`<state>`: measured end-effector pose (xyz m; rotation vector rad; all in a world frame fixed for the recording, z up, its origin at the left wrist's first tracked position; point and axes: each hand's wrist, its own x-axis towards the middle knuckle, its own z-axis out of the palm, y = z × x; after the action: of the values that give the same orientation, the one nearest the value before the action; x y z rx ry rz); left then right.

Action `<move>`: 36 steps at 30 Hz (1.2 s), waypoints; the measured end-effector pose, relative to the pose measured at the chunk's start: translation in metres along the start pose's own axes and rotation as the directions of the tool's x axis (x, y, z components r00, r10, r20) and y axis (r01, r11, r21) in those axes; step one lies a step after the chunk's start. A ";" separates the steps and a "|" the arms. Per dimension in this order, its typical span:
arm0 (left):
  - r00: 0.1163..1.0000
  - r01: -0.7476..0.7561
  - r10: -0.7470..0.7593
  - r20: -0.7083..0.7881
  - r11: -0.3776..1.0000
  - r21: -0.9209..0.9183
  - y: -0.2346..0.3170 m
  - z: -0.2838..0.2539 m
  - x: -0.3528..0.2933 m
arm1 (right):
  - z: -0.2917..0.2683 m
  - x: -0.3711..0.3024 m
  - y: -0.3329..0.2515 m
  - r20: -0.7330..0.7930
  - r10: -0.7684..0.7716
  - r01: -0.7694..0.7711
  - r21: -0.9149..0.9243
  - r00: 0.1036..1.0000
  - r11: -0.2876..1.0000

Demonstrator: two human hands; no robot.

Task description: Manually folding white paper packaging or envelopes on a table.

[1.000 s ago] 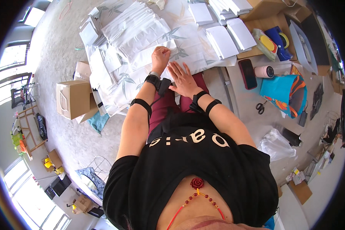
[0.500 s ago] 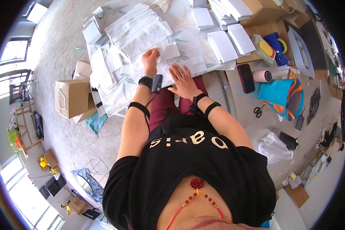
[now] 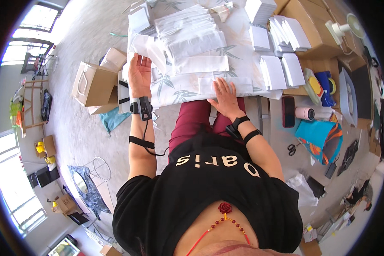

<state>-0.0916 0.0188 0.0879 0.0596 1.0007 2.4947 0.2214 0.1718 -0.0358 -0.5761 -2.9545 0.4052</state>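
Near right hand (image 3: 226, 97), white stacks (image 3: 270, 73), phone (image 3: 288, 112)

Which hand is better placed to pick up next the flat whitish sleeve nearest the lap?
Probably the right hand: it appears to lie open on the flat sleeve. The left hand is farther left, at a whitish packet; whether it grips that, I can't tell.

My left hand (image 3: 139, 77) has shifted from the white strip (image 3: 202, 64) to the left side of the bench (image 3: 177, 83), its fingers now near a white packet (image 3: 152, 49). Upper right: a white fan (image 3: 354, 26), newly in view.
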 end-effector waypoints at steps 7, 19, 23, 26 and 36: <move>0.996 -0.009 -0.010 0.092 0.979 0.202 -0.029 -0.006 -0.034 | 0.001 -0.003 0.000 -0.103 -0.016 0.011 -0.052 0.995 0.999; 0.943 0.253 -0.317 0.096 0.875 0.412 -0.168 -0.019 -0.093 | -0.013 0.058 -0.032 -0.059 0.377 -0.159 0.838 0.924 0.523; 0.919 0.331 -0.386 0.079 0.866 0.374 -0.167 -0.027 -0.099 | -0.005 0.059 -0.032 -0.015 0.387 -0.194 0.846 0.922 0.496; 0.901 0.333 -0.406 0.149 0.871 0.361 -0.163 -0.036 -0.102 | 0.004 0.059 -0.030 -0.038 0.389 -0.172 0.854 0.920 0.490; 0.913 0.234 -0.392 0.116 0.733 0.639 -0.162 -0.045 -0.103 | 0.026 0.059 -0.028 -0.018 0.432 -0.177 0.896 0.902 0.407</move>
<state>0.0550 0.0492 -0.0406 0.3587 1.5286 1.7127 0.1533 0.1626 -0.0497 -0.8919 -1.9088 1.6297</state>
